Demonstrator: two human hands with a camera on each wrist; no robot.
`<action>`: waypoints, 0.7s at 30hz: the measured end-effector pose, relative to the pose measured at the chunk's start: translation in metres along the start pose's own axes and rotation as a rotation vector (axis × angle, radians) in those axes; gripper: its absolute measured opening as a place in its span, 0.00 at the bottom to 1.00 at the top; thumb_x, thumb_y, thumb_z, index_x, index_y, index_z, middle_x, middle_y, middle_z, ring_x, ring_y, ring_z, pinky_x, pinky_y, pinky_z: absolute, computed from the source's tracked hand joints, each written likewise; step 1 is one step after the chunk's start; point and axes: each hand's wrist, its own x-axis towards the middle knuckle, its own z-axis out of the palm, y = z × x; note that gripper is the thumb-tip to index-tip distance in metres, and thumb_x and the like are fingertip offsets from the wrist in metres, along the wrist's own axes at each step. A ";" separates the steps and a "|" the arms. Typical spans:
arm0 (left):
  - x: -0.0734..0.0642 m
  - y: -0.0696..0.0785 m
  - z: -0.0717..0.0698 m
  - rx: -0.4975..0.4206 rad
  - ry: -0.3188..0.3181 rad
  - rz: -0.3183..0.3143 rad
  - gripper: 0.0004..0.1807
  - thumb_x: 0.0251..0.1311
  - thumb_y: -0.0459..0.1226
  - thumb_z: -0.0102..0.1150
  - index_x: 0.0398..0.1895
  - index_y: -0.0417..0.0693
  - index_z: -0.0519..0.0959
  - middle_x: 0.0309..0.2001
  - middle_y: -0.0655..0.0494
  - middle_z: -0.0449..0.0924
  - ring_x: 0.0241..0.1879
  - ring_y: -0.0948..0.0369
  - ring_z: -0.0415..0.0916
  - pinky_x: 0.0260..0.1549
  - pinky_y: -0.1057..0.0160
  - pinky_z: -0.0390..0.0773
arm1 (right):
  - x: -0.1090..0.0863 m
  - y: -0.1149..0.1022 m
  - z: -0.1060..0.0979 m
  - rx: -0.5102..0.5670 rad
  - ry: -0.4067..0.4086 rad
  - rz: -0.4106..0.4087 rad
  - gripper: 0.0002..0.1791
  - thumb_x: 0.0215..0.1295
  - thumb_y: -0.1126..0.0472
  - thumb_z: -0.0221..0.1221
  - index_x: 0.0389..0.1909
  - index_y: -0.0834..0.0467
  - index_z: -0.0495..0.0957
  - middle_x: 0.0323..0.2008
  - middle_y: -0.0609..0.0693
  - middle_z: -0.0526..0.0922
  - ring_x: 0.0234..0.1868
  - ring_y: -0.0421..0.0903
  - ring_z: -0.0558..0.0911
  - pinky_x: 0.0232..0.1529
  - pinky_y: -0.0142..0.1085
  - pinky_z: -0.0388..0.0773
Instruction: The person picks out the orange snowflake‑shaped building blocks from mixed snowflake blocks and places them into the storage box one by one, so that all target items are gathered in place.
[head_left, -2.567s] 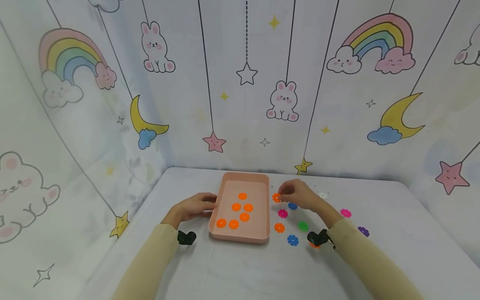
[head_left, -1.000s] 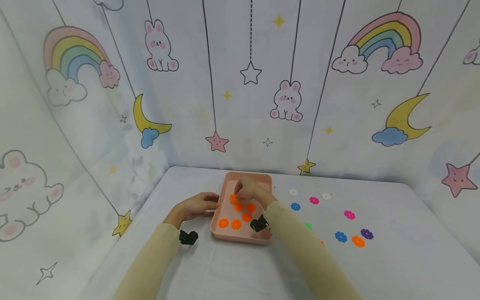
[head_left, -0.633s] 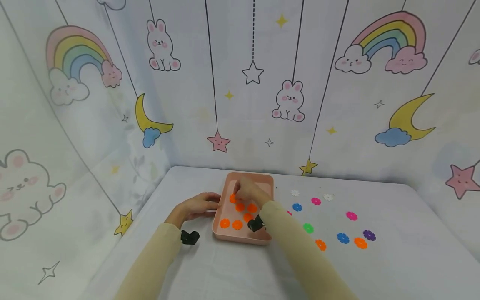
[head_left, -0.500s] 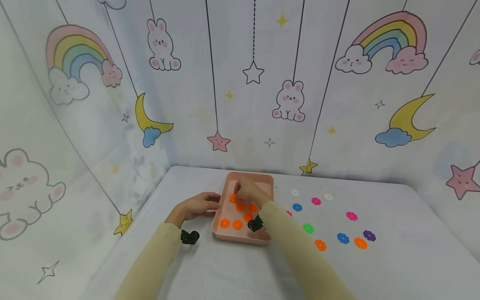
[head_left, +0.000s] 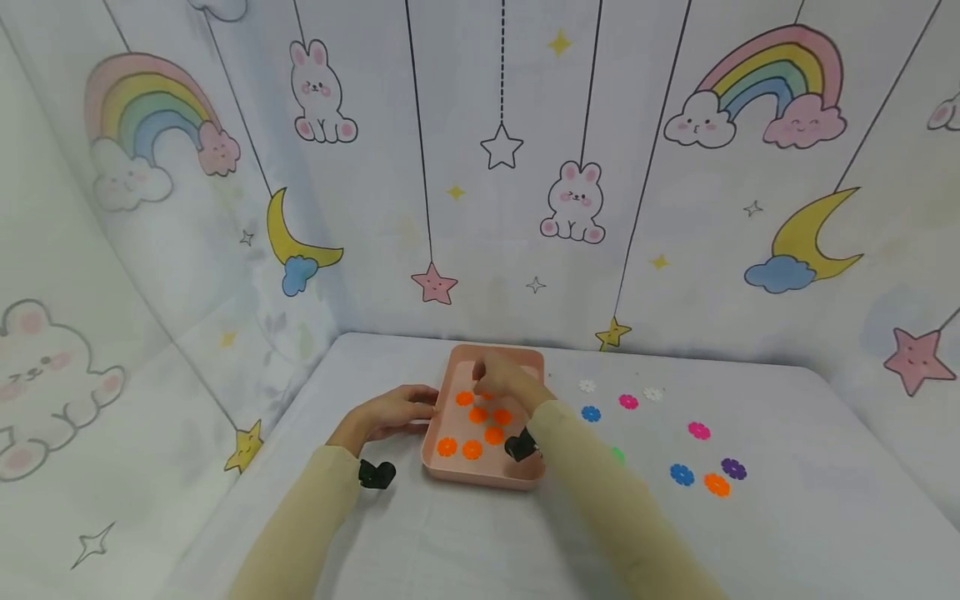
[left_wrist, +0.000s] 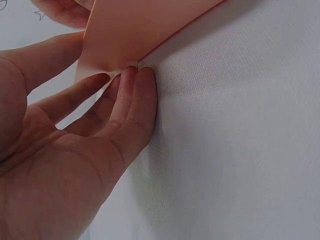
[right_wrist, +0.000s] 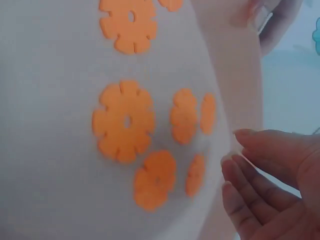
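Note:
A peach-coloured tray (head_left: 480, 477) lies on the white table, with several orange flower-shaped plastic discs (head_left: 472, 450) flat inside it. My left hand (head_left: 393, 411) is at the tray's left side; in the left wrist view its extended fingers (left_wrist: 142, 95) touch the outer wall near the bottom edge. Over the far half of the tray hangs my right hand (head_left: 502, 379), just right of one orange disc (head_left: 465, 398) and overlapping another. The right wrist view shows its thumb and fingers (right_wrist: 245, 190) slightly apart, nothing between them.
Right of the tray, loose discs lie on the table: white (head_left: 587, 386), blue (head_left: 591, 413), pink (head_left: 628, 402), purple (head_left: 733, 468) and orange (head_left: 717, 484). My right sleeve (head_left: 600, 492) partly covers a green disc (head_left: 618, 454). A patterned curtain (head_left: 480, 275) stands behind.
My right hand has carried an orange disc from the table's right side into the tray and let it go, then shifted slightly right. My left hand stays at the tray's side.

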 end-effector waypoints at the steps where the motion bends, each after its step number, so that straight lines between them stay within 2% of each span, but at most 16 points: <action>1: 0.000 0.000 0.000 -0.004 0.000 0.000 0.29 0.73 0.35 0.58 0.74 0.39 0.66 0.72 0.43 0.66 0.63 0.51 0.74 0.65 0.49 0.76 | -0.003 0.000 -0.005 -0.032 0.005 -0.032 0.10 0.66 0.66 0.65 0.47 0.62 0.80 0.42 0.53 0.81 0.41 0.50 0.79 0.46 0.41 0.83; 6: 0.000 0.000 -0.002 -0.003 0.001 0.006 0.29 0.72 0.35 0.58 0.74 0.38 0.65 0.72 0.42 0.66 0.62 0.51 0.74 0.64 0.49 0.76 | -0.027 0.004 -0.037 -0.138 0.043 -0.153 0.10 0.65 0.65 0.66 0.44 0.64 0.82 0.40 0.53 0.82 0.40 0.49 0.79 0.44 0.40 0.81; 11: 0.001 0.001 -0.002 0.016 0.005 0.004 0.30 0.73 0.36 0.58 0.75 0.38 0.65 0.72 0.43 0.66 0.62 0.51 0.74 0.64 0.49 0.76 | -0.054 0.016 -0.062 -0.146 0.070 -0.219 0.08 0.65 0.63 0.67 0.41 0.63 0.83 0.39 0.53 0.83 0.41 0.49 0.80 0.45 0.40 0.83; 21: -0.003 0.001 -0.001 0.029 0.009 -0.002 0.31 0.73 0.37 0.59 0.75 0.38 0.64 0.72 0.42 0.66 0.62 0.50 0.74 0.64 0.48 0.76 | -0.094 0.061 -0.079 -0.139 0.088 -0.264 0.10 0.66 0.62 0.67 0.44 0.62 0.84 0.39 0.50 0.84 0.42 0.47 0.81 0.46 0.39 0.84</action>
